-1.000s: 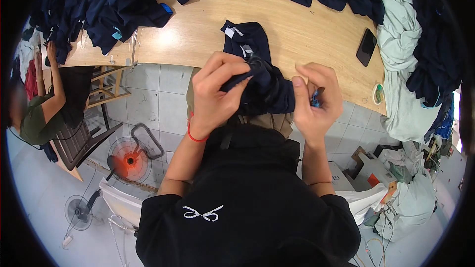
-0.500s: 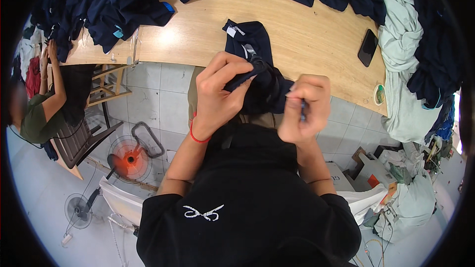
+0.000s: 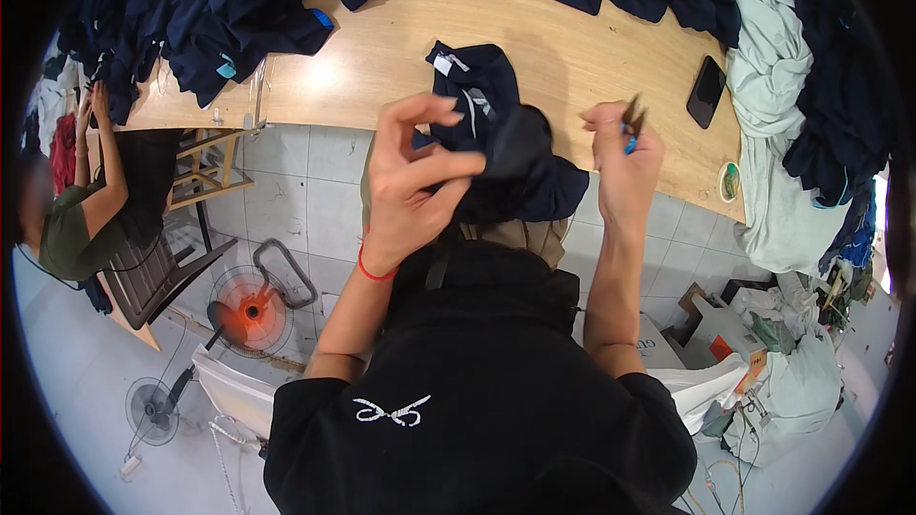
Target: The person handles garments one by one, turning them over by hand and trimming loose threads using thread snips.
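The wooden table [image 3: 382, 86] carried heaps of dark clothes. A navy garment [image 3: 496, 133] hung off its near edge, and the left hand [image 3: 410, 181] pinched a fold of it. Trimming seemed under way; the right hand [image 3: 625, 162], just beside the garment, pinched small blue snips [image 3: 630, 129], apparently needing another loose thread.

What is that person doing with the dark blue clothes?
A person at a long wooden table pinches a dark blue garment in the left hand, lifted over the table's near edge. The right hand is raised beside it, apart from the cloth, with a small blue-handled tool in its grip. Heaps of dark clothes and pale green cloth lie around, with a black phone on the table. Another person sits at the far left.
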Demonstrator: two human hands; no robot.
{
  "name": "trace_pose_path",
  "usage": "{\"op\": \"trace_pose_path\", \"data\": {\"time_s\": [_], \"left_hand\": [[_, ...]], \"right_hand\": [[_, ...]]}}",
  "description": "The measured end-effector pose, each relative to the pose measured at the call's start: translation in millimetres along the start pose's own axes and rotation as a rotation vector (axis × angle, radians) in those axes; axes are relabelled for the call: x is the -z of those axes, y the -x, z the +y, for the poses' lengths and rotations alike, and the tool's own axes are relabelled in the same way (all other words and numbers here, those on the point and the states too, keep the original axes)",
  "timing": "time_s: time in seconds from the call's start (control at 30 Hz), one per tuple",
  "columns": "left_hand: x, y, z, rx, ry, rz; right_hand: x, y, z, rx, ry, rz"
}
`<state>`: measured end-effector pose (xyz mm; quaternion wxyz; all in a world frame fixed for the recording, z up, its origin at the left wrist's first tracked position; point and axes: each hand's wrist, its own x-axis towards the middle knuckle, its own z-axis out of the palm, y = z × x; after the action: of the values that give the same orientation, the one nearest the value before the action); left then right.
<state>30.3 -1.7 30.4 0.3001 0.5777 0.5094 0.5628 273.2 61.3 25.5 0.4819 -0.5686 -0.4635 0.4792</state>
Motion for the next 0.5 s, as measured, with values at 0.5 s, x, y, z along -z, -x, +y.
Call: {"op": "trace_pose_path", "data": {"time_s": [0.5], "left_hand": [[-3, 13, 0, 0.000, 0.389, 0.075]], "right_hand": [[-14, 18, 4, 0.045, 0.195, -0.378]]}}
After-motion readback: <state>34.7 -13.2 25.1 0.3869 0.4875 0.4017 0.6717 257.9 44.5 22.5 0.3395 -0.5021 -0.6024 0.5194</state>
